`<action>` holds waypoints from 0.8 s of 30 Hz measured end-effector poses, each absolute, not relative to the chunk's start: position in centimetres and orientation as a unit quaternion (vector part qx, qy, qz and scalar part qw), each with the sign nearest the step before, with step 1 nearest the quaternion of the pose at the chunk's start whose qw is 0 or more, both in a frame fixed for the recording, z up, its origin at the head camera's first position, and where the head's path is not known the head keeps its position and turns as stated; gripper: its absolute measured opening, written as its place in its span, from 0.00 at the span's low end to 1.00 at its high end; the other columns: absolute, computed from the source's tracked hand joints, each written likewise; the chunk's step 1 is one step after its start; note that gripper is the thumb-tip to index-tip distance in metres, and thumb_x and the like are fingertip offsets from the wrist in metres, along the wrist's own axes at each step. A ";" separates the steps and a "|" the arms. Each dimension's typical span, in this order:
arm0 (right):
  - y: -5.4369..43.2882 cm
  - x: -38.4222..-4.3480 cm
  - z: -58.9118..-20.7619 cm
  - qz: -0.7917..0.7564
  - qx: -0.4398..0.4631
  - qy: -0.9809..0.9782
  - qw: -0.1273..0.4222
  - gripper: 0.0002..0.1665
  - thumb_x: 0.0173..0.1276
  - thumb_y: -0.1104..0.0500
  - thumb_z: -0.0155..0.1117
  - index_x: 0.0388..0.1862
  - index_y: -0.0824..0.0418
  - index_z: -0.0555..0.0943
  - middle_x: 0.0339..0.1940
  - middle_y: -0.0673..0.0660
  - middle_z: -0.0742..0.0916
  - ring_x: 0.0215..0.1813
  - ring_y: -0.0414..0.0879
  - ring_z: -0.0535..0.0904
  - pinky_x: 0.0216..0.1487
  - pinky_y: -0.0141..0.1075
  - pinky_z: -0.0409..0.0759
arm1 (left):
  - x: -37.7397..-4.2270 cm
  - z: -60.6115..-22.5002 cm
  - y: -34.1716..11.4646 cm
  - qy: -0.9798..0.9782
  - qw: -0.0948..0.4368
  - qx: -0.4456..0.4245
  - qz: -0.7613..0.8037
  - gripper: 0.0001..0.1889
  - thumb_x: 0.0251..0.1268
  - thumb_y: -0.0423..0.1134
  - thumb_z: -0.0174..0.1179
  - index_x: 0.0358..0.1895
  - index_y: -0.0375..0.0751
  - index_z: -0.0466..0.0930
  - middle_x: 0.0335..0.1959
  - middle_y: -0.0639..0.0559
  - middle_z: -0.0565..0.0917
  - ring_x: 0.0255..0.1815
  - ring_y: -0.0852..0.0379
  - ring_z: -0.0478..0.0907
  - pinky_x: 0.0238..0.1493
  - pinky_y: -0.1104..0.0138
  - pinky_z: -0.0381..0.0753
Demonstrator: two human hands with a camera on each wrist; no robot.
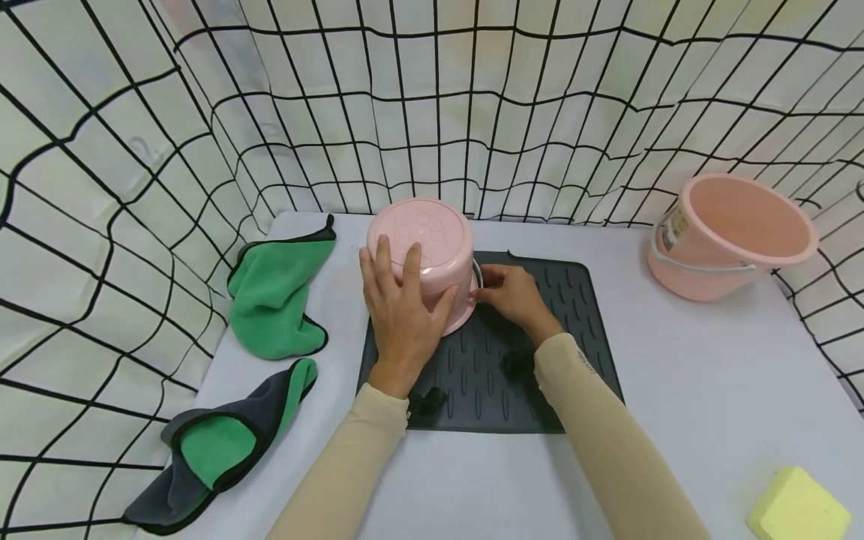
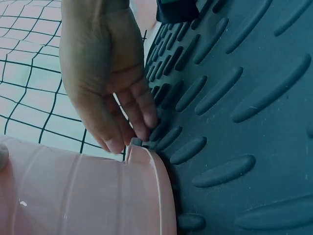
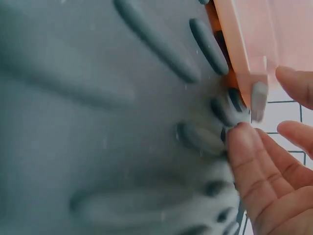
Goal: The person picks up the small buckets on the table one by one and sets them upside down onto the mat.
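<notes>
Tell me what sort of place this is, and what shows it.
Probably a cleaning or drying station, perhaps a staged one. The upturned pink bucket, the dark ribbed mat and the green cloth left of the mat suggest it.

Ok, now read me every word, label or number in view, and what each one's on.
Nothing can be read.
Pink bucket at right: label, too small and blurred to read.
Right sleeve: tiny dark lettering, too small to read.
Upturned bucket: faint raised pattern on its base, no legible words.
</notes>
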State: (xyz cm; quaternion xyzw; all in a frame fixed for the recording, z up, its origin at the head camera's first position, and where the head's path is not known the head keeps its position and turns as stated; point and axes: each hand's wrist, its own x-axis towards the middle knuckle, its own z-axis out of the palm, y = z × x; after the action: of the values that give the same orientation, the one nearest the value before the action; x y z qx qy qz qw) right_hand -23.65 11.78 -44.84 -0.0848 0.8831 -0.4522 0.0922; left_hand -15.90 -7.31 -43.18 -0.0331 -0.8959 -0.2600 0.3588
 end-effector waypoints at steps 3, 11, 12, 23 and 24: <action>12.8 -23.4 -44.3 -0.440 -0.096 0.888 0.088 0.37 0.71 0.56 0.73 0.76 0.63 0.74 0.68 0.63 0.83 0.64 0.58 0.83 0.62 0.54 0.82 | -16.0 -43.1 -7.4 -0.895 0.361 -0.041 -0.260 0.43 0.62 0.58 0.72 0.77 0.44 0.67 0.82 0.34 0.53 0.82 0.28 0.46 0.76 0.32 0.54; 18.6 -22.1 -41.2 -0.334 -0.120 0.935 0.021 0.47 0.72 0.50 0.72 0.83 0.61 0.62 0.81 0.69 0.66 0.80 0.67 0.62 0.74 0.64 0.64 | -15.7 -41.7 -7.6 -0.887 0.361 -0.091 -0.274 0.50 0.60 0.60 0.71 0.82 0.49 0.58 0.85 0.38 0.50 0.84 0.31 0.42 0.77 0.31 0.39; 19.6 -21.9 -40.6 -0.326 -0.121 0.937 0.010 0.48 0.72 0.50 0.72 0.84 0.62 0.61 0.82 0.70 0.64 0.81 0.69 0.59 0.75 0.66 0.61 | -15.7 -41.5 -7.6 -0.881 0.369 -0.101 -0.279 0.50 0.59 0.61 0.70 0.82 0.49 0.58 0.85 0.39 0.51 0.84 0.31 0.42 0.77 0.31 0.39; 31.8 -19.9 -33.5 -0.282 -0.058 0.947 -0.143 0.50 0.67 0.55 0.76 0.82 0.65 0.63 0.81 0.74 0.63 0.81 0.74 0.55 0.74 0.72 0.54 | -14.9 -38.6 -5.3 -0.828 0.396 -0.221 -0.330 0.45 0.70 0.71 0.55 0.80 0.46 0.60 0.82 0.35 0.56 0.84 0.31 0.46 0.75 0.29 0.43; 32.9 -19.9 -33.1 -0.273 -0.047 0.949 -0.149 0.50 0.67 0.55 0.75 0.82 0.66 0.63 0.81 0.74 0.63 0.81 0.74 0.55 0.75 0.72 0.54 | -14.7 -38.5 -5.1 -0.829 0.385 -0.231 -0.333 0.46 0.70 0.73 0.52 0.80 0.46 0.59 0.82 0.35 0.55 0.84 0.31 0.46 0.75 0.28 0.43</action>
State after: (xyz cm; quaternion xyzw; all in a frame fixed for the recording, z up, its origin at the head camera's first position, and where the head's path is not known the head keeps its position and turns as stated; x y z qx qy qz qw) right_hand -19.88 32.88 -33.12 -0.0470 0.9494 -0.2726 -0.1491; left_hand -14.74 -5.10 -38.46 -0.2315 -0.8292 -0.3331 0.3845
